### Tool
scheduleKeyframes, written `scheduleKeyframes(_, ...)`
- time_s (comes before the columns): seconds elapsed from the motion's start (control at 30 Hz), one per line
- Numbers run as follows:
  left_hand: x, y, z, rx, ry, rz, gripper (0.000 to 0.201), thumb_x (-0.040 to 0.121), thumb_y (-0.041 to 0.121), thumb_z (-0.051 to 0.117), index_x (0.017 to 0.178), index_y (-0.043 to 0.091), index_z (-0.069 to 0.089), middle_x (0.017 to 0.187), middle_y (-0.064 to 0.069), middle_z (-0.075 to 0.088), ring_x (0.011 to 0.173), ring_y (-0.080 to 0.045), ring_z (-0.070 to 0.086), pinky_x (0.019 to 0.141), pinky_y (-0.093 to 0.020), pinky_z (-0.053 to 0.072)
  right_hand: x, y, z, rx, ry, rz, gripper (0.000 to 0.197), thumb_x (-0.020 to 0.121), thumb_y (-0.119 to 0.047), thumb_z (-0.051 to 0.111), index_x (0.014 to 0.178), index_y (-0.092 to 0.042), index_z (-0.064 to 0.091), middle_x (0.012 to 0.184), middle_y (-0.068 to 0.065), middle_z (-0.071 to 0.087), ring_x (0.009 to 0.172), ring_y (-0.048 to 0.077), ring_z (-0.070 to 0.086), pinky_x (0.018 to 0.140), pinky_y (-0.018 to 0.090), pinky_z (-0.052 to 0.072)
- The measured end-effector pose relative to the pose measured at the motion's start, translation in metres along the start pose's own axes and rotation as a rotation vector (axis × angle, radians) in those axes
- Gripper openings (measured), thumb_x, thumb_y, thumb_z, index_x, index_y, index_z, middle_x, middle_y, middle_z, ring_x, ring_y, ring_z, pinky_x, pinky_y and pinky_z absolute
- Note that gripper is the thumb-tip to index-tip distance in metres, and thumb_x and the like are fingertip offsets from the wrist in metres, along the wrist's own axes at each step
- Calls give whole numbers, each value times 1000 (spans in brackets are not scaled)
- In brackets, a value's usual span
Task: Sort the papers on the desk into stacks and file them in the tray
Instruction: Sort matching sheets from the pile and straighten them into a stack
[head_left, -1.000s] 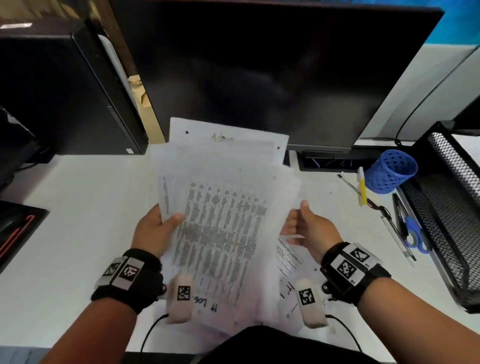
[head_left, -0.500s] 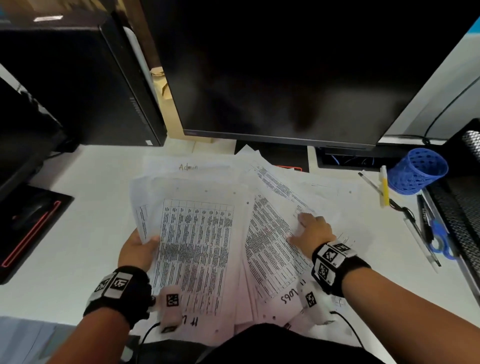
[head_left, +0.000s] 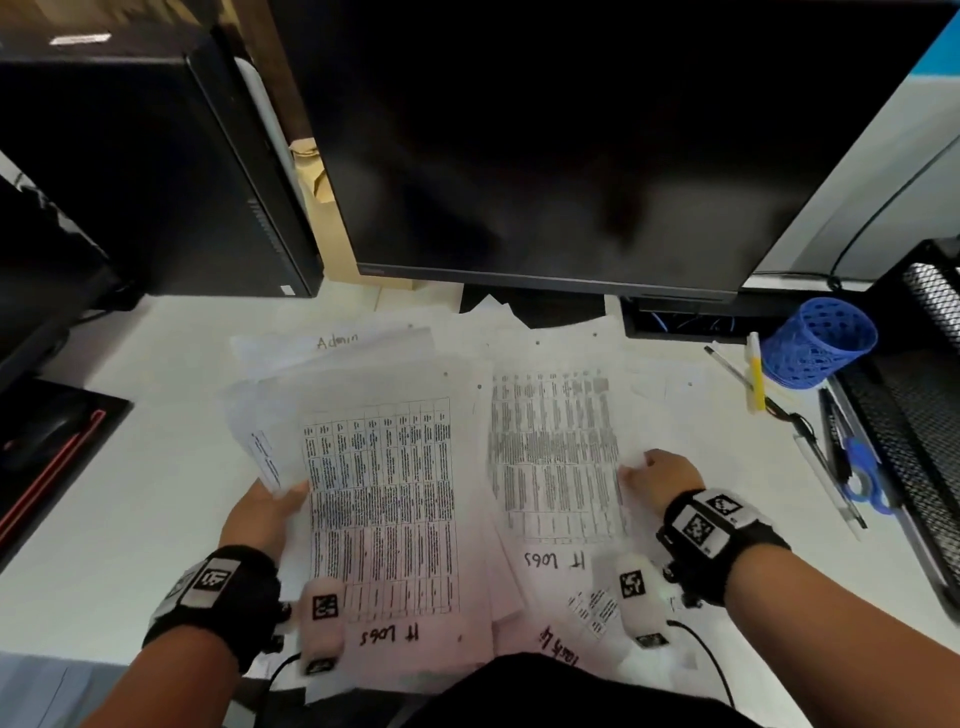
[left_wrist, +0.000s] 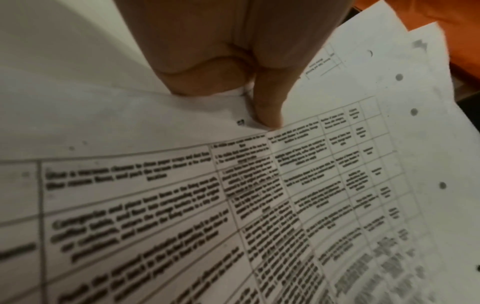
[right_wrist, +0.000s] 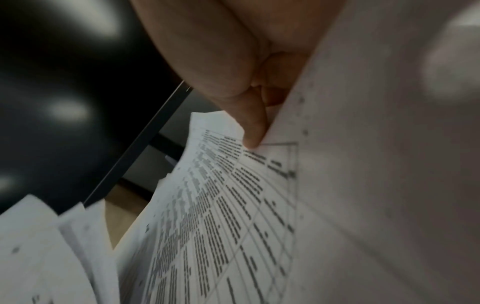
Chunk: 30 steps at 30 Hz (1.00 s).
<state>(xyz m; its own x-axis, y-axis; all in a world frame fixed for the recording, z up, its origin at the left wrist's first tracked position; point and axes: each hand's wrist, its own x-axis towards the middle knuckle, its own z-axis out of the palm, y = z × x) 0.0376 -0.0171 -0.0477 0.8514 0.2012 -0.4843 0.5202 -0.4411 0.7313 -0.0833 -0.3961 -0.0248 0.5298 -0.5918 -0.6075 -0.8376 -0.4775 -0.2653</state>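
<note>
Printed papers lie fanned across the white desk in front of the monitor. My left hand grips the left edge of a stack of papers whose top sheet is a table marked "IT Logs"; in the left wrist view my thumb presses on that sheet. My right hand pinches the right edge of a second "IT Logs" sheet, thumb on top in the right wrist view. A sheet headed "Admin" lies behind. The black mesh tray stands at the right edge.
A large dark monitor stands close behind the papers, a black computer tower at back left. A blue mesh pen cup, pens, a yellow marker and blue scissors lie between the papers and the tray.
The raised bundle has come down onto the desk. My right hand has pulled one "IT Logs" sheet off to the right, away from the stack in my left hand.
</note>
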Motion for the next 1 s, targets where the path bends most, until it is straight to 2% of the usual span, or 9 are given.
scheduleKeyframes(0.1,-4,12,2,-116,-38,-18,44,95,19,52,133,-3,43,138,-18,47,127,-34,44,103,-37,32,-10,-12,23,115,-76,-42,37,98,-21,38,123,1,52,129,19,53,121,30,50,92,29,41)
scheduleKeyframes(0.2,-9,19,8,-50,-79,1,53,97,24,49,140,-3,34,146,-18,37,135,-31,35,107,-35,26,-21,-28,48,356,-183,-83,22,97,-18,43,95,-1,56,90,16,59,82,30,60,70,34,49)
scheduleKeyframes(0.27,-9,19,12,1,-129,-30,54,95,28,52,139,0,38,145,-17,40,134,-32,36,108,-39,26,-26,-40,56,580,-254,-9,22,94,-21,51,90,0,57,71,13,53,69,27,54,70,37,49)
scheduleKeyframes(0.4,-10,21,14,58,-205,-61,44,95,28,52,133,7,48,137,-11,48,130,-32,41,108,-43,30,-22,-49,56,583,-300,12,45,89,-33,59,116,3,56,97,16,65,86,31,64,84,36,52)
scheduleKeyframes(0.57,-16,26,11,103,-183,-11,39,95,25,50,130,6,51,136,-13,51,127,-32,45,106,-42,31,-22,-47,36,295,-79,-129,32,97,-28,46,111,-3,60,100,6,61,84,21,52,74,26,40)
scheduleKeyframes(0.7,-20,30,8,5,-137,42,38,95,22,50,128,2,51,124,-7,54,124,-28,47,97,-30,30,-17,-24,23,550,64,-133,27,94,-20,54,118,-10,60,99,0,63,86,18,56,77,26,42)
scheduleKeyframes(0.8,-27,38,6,-82,-154,115,55,88,35,58,129,-1,48,123,-3,53,121,-24,47,102,-30,30,-24,-11,5,662,98,-168,20,93,-21,56,112,-17,61,93,-6,63,88,17,59,78,26,44)
scheduleKeyframes(0.9,-33,57,11,-204,-199,119,31,97,14,47,125,1,49,113,-9,55,119,-26,50,98,-32,34,-30,-4,-12,776,60,-211,18,91,-21,59,108,-18,64,95,-4,69,88,14,63,73,27,49)
scheduleKeyframes(1.0,-47,83,24,-274,-278,173,26,97,12,46,122,13,52,112,-2,61,107,-19,55,88,-27,38,-40,-7,-26,799,47,-276,16,89,-16,60,104,-18,67,93,-2,72,87,14,66,77,30,52)
